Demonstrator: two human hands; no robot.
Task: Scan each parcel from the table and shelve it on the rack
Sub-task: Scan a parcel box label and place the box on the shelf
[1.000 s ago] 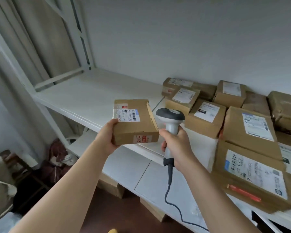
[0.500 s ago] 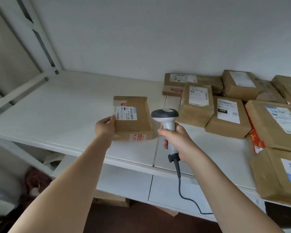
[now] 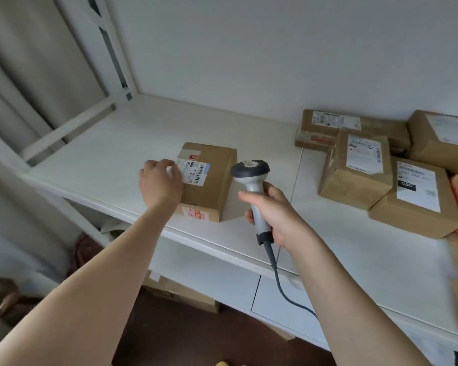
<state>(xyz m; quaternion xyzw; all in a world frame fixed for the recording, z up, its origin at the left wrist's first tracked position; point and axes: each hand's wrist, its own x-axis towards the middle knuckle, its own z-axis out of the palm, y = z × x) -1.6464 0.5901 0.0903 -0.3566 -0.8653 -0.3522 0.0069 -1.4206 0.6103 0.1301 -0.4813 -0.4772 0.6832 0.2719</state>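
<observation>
A small brown parcel (image 3: pixel 212 175) with a white barcode label lies flat on the white rack shelf (image 3: pixel 111 143), near its front edge. My left hand (image 3: pixel 160 184) is at the parcel's left end, with fingers curled over the top edge onto the label. Just right of the parcel, my right hand (image 3: pixel 275 212) grips the handle of a grey barcode scanner (image 3: pixel 250 170). The scanner's dark head stands level with the parcel's top, and its cable hangs down in front of the shelf.
Several labelled brown parcels (image 3: pixel 354 167) crowd the right part of the same shelf, back to the wall. The shelf's left half is bare. A white rack post (image 3: pixel 109 46) rises at the back left. On the floor under the lower shelf (image 3: pixel 222 268) lies a cardboard box (image 3: pixel 180 294).
My left hand has carried the parcel forward and down from the air onto the shelf. The right hand with the scanner stayed beside it. The view has swung to the shelf's left part.
</observation>
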